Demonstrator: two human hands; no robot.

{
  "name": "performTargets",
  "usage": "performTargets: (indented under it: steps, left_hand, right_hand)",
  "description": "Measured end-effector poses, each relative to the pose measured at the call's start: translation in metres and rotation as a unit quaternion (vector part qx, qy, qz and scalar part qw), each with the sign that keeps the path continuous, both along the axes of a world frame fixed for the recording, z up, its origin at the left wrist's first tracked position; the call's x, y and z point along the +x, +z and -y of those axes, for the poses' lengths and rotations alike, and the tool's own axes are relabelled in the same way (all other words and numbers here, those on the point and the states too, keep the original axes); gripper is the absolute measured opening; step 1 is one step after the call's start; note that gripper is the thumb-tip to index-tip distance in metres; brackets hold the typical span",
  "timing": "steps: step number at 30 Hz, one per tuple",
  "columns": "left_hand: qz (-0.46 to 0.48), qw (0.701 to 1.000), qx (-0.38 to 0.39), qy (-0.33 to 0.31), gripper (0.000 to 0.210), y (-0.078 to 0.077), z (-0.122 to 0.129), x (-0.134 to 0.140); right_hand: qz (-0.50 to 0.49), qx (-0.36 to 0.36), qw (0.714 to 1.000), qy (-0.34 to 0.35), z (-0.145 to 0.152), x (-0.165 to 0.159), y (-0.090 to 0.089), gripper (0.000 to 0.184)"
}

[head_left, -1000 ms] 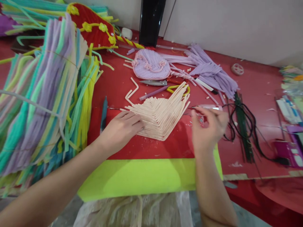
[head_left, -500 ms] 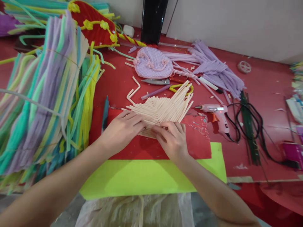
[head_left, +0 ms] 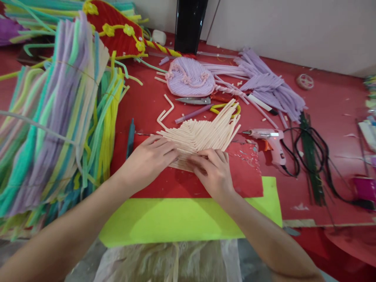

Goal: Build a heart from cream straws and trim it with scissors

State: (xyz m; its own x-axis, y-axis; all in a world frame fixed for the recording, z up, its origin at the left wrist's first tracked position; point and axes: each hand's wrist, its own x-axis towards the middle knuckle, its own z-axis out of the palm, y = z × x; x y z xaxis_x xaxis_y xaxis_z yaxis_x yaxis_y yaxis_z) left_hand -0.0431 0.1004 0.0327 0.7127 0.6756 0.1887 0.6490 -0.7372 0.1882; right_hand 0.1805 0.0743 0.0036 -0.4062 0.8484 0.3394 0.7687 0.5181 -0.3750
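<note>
A cream panel of pipe cleaners [head_left: 202, 133], laid in a chevron pattern with loose ends fanning to the upper right, rests on a red board [head_left: 176, 186]. My left hand [head_left: 152, 158] bends over its lower left edge, fingers close together and the thumb mostly hidden. At the lower right edge, my right hand [head_left: 214, 168] pinches the panel between curled fingers and thumb. The fingertips of both hands nearly meet at the panel's lower border, part of which they cover. Two bent cream stems [head_left: 167, 111] stick out at its upper left.
Bundled pastel pipe cleaners [head_left: 55, 117] are heaped on the left. Beyond the panel lie scissors [head_left: 195, 101] and an oval lilac piece [head_left: 190, 77]. A pink glue gun [head_left: 272, 141] with a black cord rests to the right. Under the board is a lime-green sheet [head_left: 176, 219].
My left hand has shifted very slightly left along the panel's edge. My right hand keeps nearly the same place, and the panel lies as before.
</note>
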Motion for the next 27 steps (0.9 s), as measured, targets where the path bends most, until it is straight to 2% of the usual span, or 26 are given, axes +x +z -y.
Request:
performTargets:
  steps: [6,12,18,27]
  left_hand:
    - [0.011,1.000,-0.004,-0.007,0.015,-0.002,-0.002,-0.001]
    - [0.021,1.000,-0.002,-0.007,0.014,-0.003,-0.004,-0.001]
    - [0.033,0.999,-0.007,-0.012,0.014,-0.007,-0.006,-0.003]
    - [0.067,0.997,-0.020,-0.011,0.015,-0.009,-0.007,-0.005]
  right_hand:
    - [-0.016,0.020,1.000,0.000,-0.001,0.000,0.002,0.010]
    - [-0.012,0.051,0.998,0.046,0.001,-0.001,0.003,0.019]
    - [-0.004,0.060,0.997,0.051,0.003,-0.001,0.006,0.008]
    - [0.039,0.071,0.993,0.089,0.010,-0.007,0.010,0.011]
